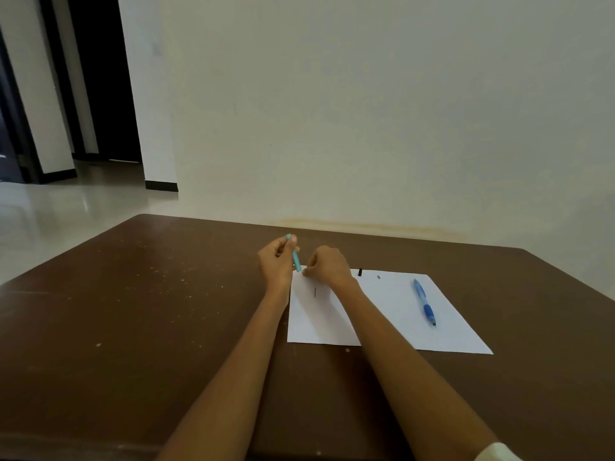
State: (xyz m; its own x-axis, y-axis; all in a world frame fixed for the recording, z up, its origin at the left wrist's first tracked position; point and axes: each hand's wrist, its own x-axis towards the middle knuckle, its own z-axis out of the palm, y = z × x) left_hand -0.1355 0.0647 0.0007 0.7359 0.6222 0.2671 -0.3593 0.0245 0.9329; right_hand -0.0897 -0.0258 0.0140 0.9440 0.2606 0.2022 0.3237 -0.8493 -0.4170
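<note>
On the brown table [133, 327] lies a white sheet [392, 314], with a blue pen [425, 302] on its right part and a thin dark stick [314, 292] on its left part. Over the sheet's far left corner, the left hand [276, 264] grips a teal pen tube [295, 257], tilted, in the air. The right hand [327, 266], fingers curled, pinches the tube's lower end (details there are too small to tell). Just behind it stands a small black piece [359, 272].
</note>
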